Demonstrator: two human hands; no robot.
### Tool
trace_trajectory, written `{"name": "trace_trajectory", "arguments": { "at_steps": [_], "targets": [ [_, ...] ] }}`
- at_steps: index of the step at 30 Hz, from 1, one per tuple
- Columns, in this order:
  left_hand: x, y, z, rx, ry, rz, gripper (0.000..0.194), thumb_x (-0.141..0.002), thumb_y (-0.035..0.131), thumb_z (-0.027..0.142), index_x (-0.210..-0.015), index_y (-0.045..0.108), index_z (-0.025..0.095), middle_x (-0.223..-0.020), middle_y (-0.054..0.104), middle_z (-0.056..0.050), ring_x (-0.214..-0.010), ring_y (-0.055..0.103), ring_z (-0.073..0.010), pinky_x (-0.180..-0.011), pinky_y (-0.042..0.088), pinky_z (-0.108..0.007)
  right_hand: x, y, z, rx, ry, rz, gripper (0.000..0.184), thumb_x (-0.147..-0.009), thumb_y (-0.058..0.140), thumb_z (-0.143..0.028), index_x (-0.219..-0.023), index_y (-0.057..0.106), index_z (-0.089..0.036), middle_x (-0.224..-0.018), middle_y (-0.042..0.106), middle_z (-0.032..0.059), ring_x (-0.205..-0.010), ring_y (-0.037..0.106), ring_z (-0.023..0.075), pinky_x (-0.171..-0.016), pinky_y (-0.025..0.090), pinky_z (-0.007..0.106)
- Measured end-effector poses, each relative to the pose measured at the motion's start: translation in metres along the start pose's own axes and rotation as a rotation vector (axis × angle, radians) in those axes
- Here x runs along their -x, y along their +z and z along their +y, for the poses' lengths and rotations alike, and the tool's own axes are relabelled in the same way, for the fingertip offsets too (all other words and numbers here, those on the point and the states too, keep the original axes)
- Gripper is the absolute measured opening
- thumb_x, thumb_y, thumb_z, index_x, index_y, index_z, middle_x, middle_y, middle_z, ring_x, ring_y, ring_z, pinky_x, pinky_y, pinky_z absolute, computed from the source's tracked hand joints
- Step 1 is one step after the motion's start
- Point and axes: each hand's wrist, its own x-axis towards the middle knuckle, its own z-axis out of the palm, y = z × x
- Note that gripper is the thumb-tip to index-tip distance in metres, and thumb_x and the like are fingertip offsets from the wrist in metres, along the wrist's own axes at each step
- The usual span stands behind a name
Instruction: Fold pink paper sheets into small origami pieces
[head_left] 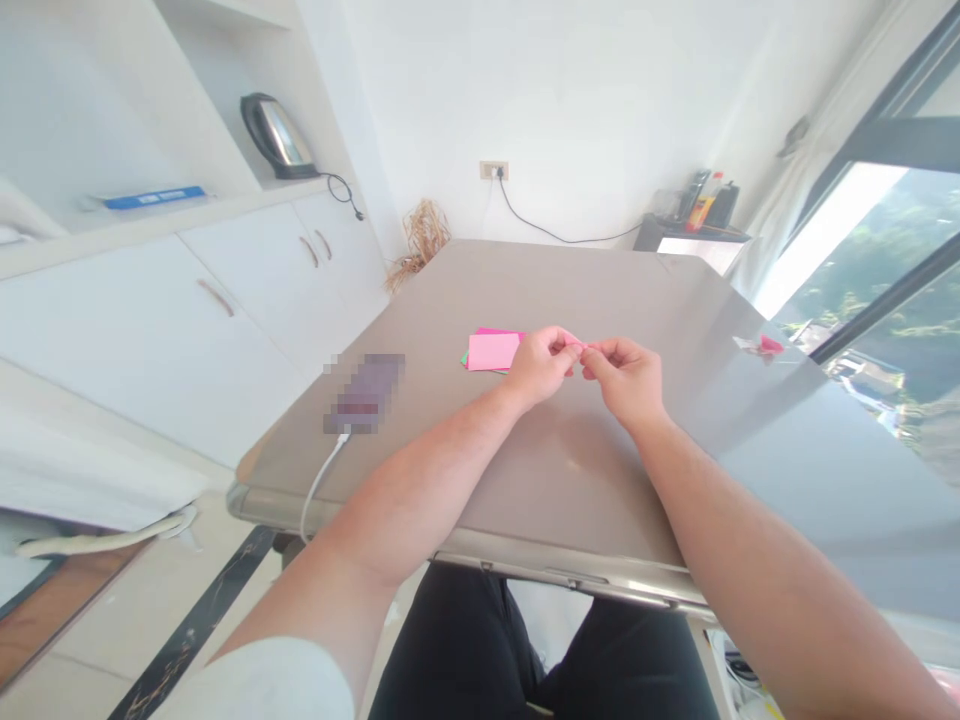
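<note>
My left hand [546,362] and my right hand [624,376] meet above the middle of the table, fingertips almost touching. Between them both pinch a small piece of pink paper [585,347], mostly hidden by the fingers. Just left of my left hand lies a small stack of coloured paper sheets [493,352], light pink on top, with darker pink and a bit of green showing at the edges. My left hand covers the right end of that stack.
On the table's left side lies a blurred-out phone-like device [367,393] with a white cable [319,480] running off the front edge. Pink scraps with clear plastic [769,345] lie at the right. A kettle [281,138] stands on the left shelf; bottles [703,202] stand beyond the table.
</note>
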Motion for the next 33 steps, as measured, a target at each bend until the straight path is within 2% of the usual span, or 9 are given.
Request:
{"name": "trace_trajectory", "arguments": {
  "at_steps": [7, 13, 20, 25, 33],
  "targets": [
    [0.002, 0.007, -0.003, 0.009, 0.024, 0.008, 0.012, -0.086, 0.063, 0.028, -0.081, 0.059, 0.017, -0.083, 0.068, -0.006, -0.074, 0.064, -0.0134, -0.066, 0.052, -0.028, 0.001, -0.003, -0.002, 0.078, -0.028, 0.027, 0.019, -0.076, 0.069, -0.037, -0.076, 0.072, -0.018, -0.065, 0.068, 0.0024, -0.057, 0.057, 0.0139, -0.054, 0.043, 0.028],
    [0.002, 0.011, -0.003, 0.019, -0.012, 0.073, 0.012, -0.088, 0.061, 0.028, -0.082, 0.06, 0.017, -0.082, 0.068, -0.005, -0.07, 0.063, -0.0133, -0.065, 0.053, -0.029, -0.001, -0.001, 0.003, 0.076, -0.021, 0.002, 0.027, -0.078, 0.069, -0.044, -0.082, 0.074, -0.018, -0.068, 0.07, 0.0042, -0.063, 0.063, 0.0166, -0.062, 0.049, 0.031],
    [0.003, 0.006, 0.0, 0.083, 0.004, 0.0, 0.011, -0.081, 0.067, 0.025, -0.082, 0.06, 0.017, -0.092, 0.069, -0.006, -0.079, 0.064, -0.0138, -0.067, 0.052, -0.028, -0.002, -0.003, 0.005, 0.156, -0.022, -0.026, 0.025, -0.08, 0.066, -0.043, -0.078, 0.071, -0.018, -0.066, 0.07, 0.0043, -0.058, 0.06, 0.0156, -0.057, 0.045, 0.03],
    [0.002, 0.004, 0.0, 0.074, -0.001, 0.039, 0.007, -0.079, 0.065, 0.022, -0.076, 0.061, 0.017, -0.079, 0.066, -0.003, -0.071, 0.06, -0.0121, -0.067, 0.051, -0.029, -0.001, -0.002, 0.002, 0.195, -0.022, -0.062, 0.026, -0.08, 0.065, -0.043, -0.075, 0.07, -0.018, -0.065, 0.069, 0.0041, -0.056, 0.056, 0.0141, -0.054, 0.042, 0.028],
    [0.0, 0.003, -0.002, 0.094, -0.016, 0.047, 0.007, -0.078, 0.067, 0.022, -0.076, 0.063, 0.017, -0.083, 0.068, -0.004, -0.076, 0.062, -0.0138, -0.069, 0.052, -0.03, -0.003, -0.001, 0.008, 0.202, -0.059, -0.092, 0.03, -0.083, 0.061, -0.046, -0.079, 0.07, -0.018, -0.067, 0.068, 0.004, -0.058, 0.056, 0.0149, -0.058, 0.043, 0.029]
  ]
}}
